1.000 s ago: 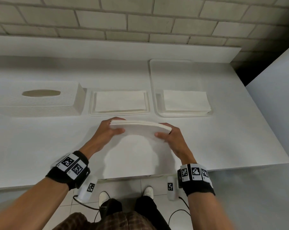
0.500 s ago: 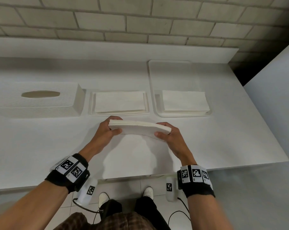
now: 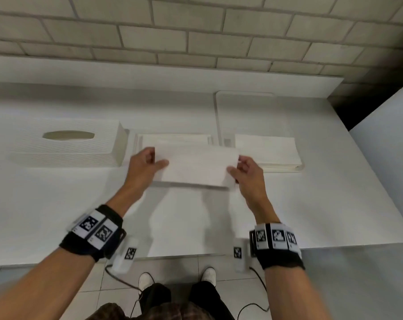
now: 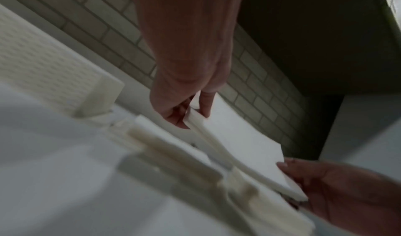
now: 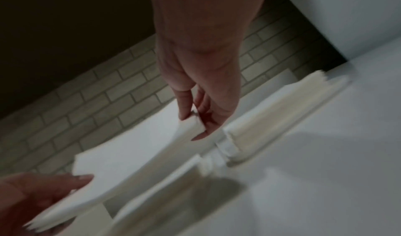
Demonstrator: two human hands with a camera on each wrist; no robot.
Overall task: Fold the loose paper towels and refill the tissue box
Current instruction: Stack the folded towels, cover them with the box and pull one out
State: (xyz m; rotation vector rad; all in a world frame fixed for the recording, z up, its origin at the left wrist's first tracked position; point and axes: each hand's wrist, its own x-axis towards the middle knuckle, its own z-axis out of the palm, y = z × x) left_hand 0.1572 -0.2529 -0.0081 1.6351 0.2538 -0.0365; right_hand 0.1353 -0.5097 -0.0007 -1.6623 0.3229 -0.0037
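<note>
A long white worktop [image 3: 57, 204] runs along a wall of pale grey bricks [image 3: 196, 31], with a raised white ledge [image 3: 149, 72] at its back. Off its right end stands a plain white panel [image 3: 385, 139], with a dark gap [image 3: 343, 109] between panel and wall. Below the near edge lies a floor of light square tiles [image 3: 239, 296], crossed by thin black cables [image 3: 253, 307].

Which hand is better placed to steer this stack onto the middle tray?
Left, probably: the left hand grips the stack beside the middle tray; the right hand holds the far end.
</note>
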